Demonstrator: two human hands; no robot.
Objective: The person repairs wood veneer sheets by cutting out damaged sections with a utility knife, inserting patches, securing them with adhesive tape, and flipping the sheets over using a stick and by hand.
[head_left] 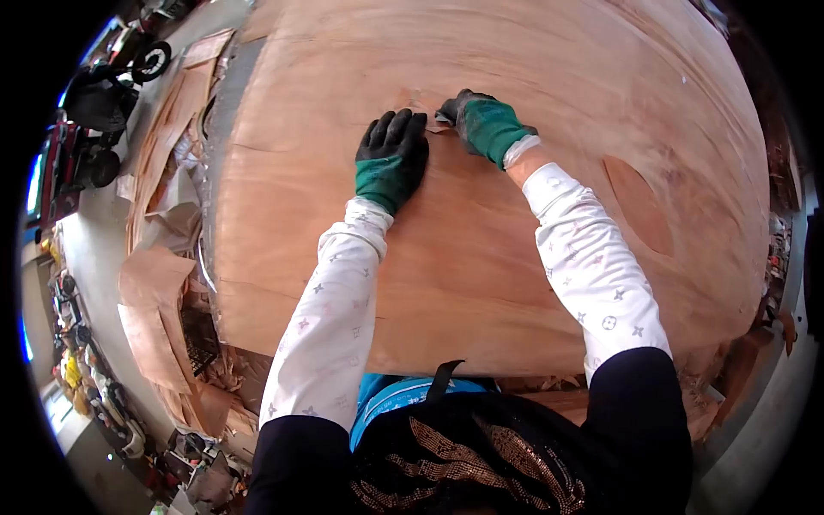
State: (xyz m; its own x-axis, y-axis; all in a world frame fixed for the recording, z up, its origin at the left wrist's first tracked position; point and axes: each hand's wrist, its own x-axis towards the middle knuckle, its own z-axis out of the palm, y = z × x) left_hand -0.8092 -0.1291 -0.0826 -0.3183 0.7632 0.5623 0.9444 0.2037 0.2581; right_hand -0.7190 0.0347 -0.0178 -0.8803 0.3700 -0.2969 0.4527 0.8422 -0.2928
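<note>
Step in hand, our read: close handwork at one small spot on the big wood sheet [481, 292], upper middle of the frame. We're on a small thin piece [436, 125] there, lying on the sheet between the two hands, one edge looking slightly raised. Whether it's loose or partly bonded, we can't tell.

Left hand [393, 159]: gloved, flat on the sheet just left of the piece, fingers straight and together, gripping nothing we can see. Looks like a brace or press-down. Right hand [487, 124]: gloved, right of the piece, fingers curled, tips pointing at it. Something dark sits at those fingertips; could be glove, could be a tool. Can't tell if that hand is closed on anything.

Next move, our judgement: calls for light fingertip control on the right and firm, even pressure on the left. The piece looks thin, so any sideways tug could split it or lift the edge further. The left fingers sit right beside it, so we'd want them clear of the right hand's path.

Around it: darker oval patch [639, 204] right of center, flush as far as we can see, neither hand near it. Veneer strips [176, 116] upper left, beside the sheet; more offcuts [154, 318] lower left.
</note>
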